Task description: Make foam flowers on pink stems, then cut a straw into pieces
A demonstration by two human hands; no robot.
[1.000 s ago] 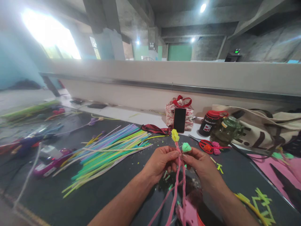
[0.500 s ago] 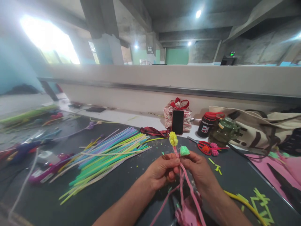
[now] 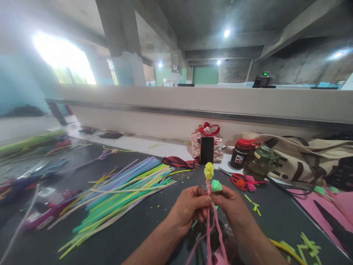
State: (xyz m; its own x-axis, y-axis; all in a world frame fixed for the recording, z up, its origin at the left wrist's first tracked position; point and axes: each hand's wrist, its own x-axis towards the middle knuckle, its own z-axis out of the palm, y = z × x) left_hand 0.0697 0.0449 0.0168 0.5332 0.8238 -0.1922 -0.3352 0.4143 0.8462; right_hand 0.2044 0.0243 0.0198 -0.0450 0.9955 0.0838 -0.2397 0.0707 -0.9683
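Between my two hands stands a pink fuzzy pipe-cleaner stem [image 3: 209, 186] topped by a yellow bud [image 3: 209, 171]. Thumb and fingers of my left hand [image 3: 193, 206] pinch the stem just below the bud. My right hand [image 3: 227, 200] is closed beside it, its fingertips meeting the stem; a mint-green piece [image 3: 216, 185] shows at those fingers. Below the hands, long pink strands [image 3: 220, 228] hang down over the table. What exactly the right fingertips grip is partly hidden.
Many coloured pipe cleaners [image 3: 118, 198] lie left of my hands, beside a purple glue gun [image 3: 49, 211]. Behind are a phone [image 3: 206, 151], red-handled scissors [image 3: 238, 181], a black bottle [image 3: 241, 154] and a green jug [image 3: 259, 162]. Yellow-green scraps [image 3: 310, 244] lie at right.
The camera view has tilted up a little, so everything sits lower. The yellow bud has shifted slightly right and stands more upright, and the pink strands below hang straighter.
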